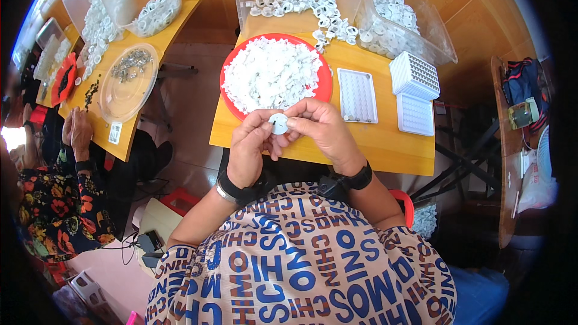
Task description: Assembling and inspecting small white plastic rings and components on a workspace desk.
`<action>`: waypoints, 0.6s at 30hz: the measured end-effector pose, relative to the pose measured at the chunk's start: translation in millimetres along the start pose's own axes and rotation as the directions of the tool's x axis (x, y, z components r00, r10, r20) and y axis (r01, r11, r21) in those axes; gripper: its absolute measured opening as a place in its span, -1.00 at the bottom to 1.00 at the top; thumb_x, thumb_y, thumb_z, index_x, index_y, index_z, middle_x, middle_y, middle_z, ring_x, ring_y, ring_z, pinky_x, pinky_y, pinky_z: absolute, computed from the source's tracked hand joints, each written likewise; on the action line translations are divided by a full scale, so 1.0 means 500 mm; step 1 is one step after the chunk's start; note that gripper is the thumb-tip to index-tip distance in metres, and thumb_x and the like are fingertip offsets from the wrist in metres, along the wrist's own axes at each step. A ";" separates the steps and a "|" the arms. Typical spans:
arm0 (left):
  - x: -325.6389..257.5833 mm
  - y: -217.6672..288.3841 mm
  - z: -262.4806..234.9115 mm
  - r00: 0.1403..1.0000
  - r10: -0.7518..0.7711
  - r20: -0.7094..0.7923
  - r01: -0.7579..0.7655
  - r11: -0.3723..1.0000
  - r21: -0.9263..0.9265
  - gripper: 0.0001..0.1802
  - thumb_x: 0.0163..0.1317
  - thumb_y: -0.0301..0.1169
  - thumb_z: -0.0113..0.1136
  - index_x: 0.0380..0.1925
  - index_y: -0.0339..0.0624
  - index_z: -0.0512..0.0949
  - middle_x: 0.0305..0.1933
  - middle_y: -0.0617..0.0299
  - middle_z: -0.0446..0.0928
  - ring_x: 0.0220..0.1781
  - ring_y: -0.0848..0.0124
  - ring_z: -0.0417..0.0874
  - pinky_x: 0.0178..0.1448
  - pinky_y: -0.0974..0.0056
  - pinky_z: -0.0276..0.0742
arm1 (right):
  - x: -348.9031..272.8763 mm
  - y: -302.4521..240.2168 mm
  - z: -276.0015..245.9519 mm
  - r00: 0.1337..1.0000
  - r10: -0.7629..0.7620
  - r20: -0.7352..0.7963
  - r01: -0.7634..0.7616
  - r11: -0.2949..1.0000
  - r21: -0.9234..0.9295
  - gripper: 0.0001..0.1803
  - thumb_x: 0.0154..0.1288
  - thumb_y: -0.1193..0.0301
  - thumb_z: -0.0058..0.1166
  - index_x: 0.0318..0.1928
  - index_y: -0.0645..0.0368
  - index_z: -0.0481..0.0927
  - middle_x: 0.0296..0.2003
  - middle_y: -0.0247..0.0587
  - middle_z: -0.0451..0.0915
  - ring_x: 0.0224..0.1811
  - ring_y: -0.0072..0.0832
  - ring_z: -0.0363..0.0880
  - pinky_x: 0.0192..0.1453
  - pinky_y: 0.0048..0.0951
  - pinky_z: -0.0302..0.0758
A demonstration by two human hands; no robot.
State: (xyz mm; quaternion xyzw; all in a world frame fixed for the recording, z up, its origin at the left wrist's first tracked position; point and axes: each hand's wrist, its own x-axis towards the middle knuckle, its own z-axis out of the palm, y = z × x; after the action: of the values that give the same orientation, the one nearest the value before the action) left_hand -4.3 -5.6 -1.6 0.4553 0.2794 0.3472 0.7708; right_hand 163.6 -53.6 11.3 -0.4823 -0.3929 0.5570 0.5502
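Both hands met over the near edge of the wooden tabletop [385, 144], just in front of the person's chest. The left hand [250, 147] came up from the lower left with its wrist bent slightly inward, a dark band around the wrist, and its thumb and forefinger were curled closed on the left rim of a small white round part [278, 123]. The right hand [322, 129] reached in from the lower right, its back turned up toward the camera and its fingers folded down, pinching the same part from the right side. So the part sat between the two sets of fingertips, held above the tabletop's edge and just below the red round tray [324, 87]. Whether a second small piece was pressed against it could not be told.

The tray was heaped with small white plastic pieces [271, 75]. To its right lay a flat white grid tray [357, 95], and further right a stack of similar grid trays [414, 74] with one more beside it. Behind these, clear plastic bins [421, 36] held white ring-shaped parts [319, 9], some spilled across the back of the tabletop.

At the left, another person's hands [78, 135] rested near a second table carrying a clear round lid [128, 82].
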 end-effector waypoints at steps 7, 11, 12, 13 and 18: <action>-0.001 0.011 0.000 0.995 -0.074 0.062 0.080 0.992 -0.095 -0.69 0.38 -0.39 -0.18 -0.03 -0.36 0.42 -0.39 0.09 0.59 -0.51 0.47 0.58 -0.43 0.46 0.49 | -0.006 -0.004 -0.007 0.999 0.031 0.026 -0.031 0.999 0.014 -0.89 0.32 0.52 0.06 -0.19 0.28 0.57 -0.39 -0.36 0.59 -0.39 -0.69 0.51 -0.24 -0.64 0.49; -0.008 0.019 0.007 0.995 -0.076 0.063 0.082 0.992 -0.094 -0.69 0.40 -0.39 -0.14 0.01 -0.33 0.44 -0.39 0.16 0.58 -0.51 0.53 0.55 -0.42 0.49 0.47 | -0.005 0.002 -0.015 0.996 0.069 0.053 -0.075 0.991 0.112 -0.89 0.33 0.51 0.05 -0.17 0.26 0.56 -0.36 -0.35 0.58 -0.38 -0.69 0.52 -0.22 -0.63 0.50; -0.009 0.022 0.009 0.995 -0.069 0.068 0.075 0.993 -0.090 -0.70 0.40 -0.38 -0.12 0.01 -0.32 0.43 -0.39 0.17 0.58 -0.51 0.53 0.55 -0.42 0.49 0.47 | -0.005 0.002 -0.016 0.993 0.090 0.073 -0.101 0.980 0.169 -0.88 0.34 0.50 0.04 -0.16 0.25 0.55 -0.35 -0.35 0.58 -0.37 -0.68 0.51 -0.21 -0.63 0.50; -0.010 0.022 0.010 0.995 -0.062 0.073 0.068 0.994 -0.086 -0.71 0.40 -0.37 -0.11 0.00 -0.30 0.42 -0.39 0.17 0.58 -0.51 0.54 0.54 -0.42 0.50 0.47 | -0.005 0.003 -0.017 0.990 0.109 0.094 -0.128 0.966 0.224 -0.88 0.34 0.50 0.03 -0.15 0.24 0.55 -0.34 -0.35 0.57 -0.37 -0.68 0.51 -0.21 -0.62 0.51; -0.015 0.018 0.009 0.997 -0.027 0.069 0.030 0.999 -0.033 -0.73 0.39 -0.34 -0.08 -0.02 -0.26 0.38 -0.41 0.16 0.57 -0.52 0.54 0.54 -0.45 0.51 0.44 | -0.001 0.010 -0.020 0.979 0.148 0.140 -0.183 0.940 0.288 -0.87 0.35 0.49 0.02 -0.14 0.23 0.53 -0.35 -0.35 0.56 -0.38 -0.67 0.51 -0.20 -0.60 0.52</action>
State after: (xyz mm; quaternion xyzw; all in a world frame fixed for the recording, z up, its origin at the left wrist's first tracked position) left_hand -7.8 -10.7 9.3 0.4497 0.2531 0.3250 0.7926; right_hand 172.2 -55.7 4.0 -0.3916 -0.2936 0.6814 0.5443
